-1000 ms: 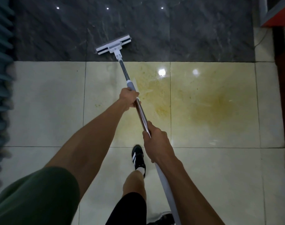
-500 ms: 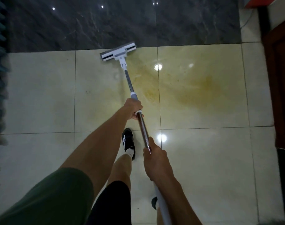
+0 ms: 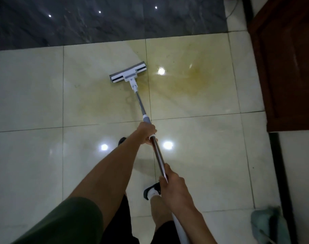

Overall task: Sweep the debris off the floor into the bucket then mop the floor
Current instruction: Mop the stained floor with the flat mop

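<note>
A flat white-and-grey mop head (image 3: 127, 72) lies on the pale glossy tiles, at the left edge of a yellowish smeared stain (image 3: 194, 80). Its metal handle (image 3: 157, 154) runs back toward me. My left hand (image 3: 147, 133) grips the handle just below the grey collar. My right hand (image 3: 172, 182) grips it lower down, near the white end section. Faint wet streaks spread left of the mop head.
Dark marble tiles (image 3: 106, 20) border the far side. A dark wooden door or cabinet (image 3: 287, 67) stands at the right. A pale green cloth-like thing (image 3: 268, 224) lies at the bottom right. My feet in black shoes (image 3: 152, 190) stand under the handle.
The mop head has been pulled back from the dark tile border toward me, across the pale tile. I have stepped backward; both hands keep their grip on the handle.
</note>
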`<action>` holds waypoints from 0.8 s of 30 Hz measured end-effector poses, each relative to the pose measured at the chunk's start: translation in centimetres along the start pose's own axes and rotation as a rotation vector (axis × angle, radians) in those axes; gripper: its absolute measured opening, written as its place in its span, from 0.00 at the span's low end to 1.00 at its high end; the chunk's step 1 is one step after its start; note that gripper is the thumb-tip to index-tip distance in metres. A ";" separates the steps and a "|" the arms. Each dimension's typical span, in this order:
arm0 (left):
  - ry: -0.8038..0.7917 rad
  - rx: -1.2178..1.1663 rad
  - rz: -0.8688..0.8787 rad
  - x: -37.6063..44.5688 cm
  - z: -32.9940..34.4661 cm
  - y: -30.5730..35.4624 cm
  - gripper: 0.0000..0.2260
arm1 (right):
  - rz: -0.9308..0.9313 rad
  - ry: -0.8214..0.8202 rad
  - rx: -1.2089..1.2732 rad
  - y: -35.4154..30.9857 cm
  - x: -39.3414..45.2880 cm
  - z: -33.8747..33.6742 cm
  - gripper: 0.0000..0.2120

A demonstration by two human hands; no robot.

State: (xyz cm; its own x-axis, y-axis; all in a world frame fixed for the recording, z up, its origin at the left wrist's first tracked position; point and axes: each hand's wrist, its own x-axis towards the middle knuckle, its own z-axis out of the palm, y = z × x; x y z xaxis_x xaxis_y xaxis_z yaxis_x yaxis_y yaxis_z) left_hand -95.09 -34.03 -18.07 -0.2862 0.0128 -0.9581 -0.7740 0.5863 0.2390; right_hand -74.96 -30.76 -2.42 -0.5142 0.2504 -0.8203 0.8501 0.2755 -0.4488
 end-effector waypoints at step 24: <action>0.040 -0.129 0.271 2.3 -6.1 19.1 0.06 | -0.202 0.100 -0.177 -13.1 10.6 -10.5 0.20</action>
State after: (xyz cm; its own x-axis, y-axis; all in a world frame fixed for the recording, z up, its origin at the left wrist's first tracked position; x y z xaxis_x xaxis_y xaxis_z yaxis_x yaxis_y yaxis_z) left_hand -114.03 -27.71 -14.79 -0.5124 0.1212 -0.8502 -0.7308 0.4584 0.5058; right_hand -92.76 -22.00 -1.53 -0.6873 0.2617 -0.6776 0.7008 0.4845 -0.5236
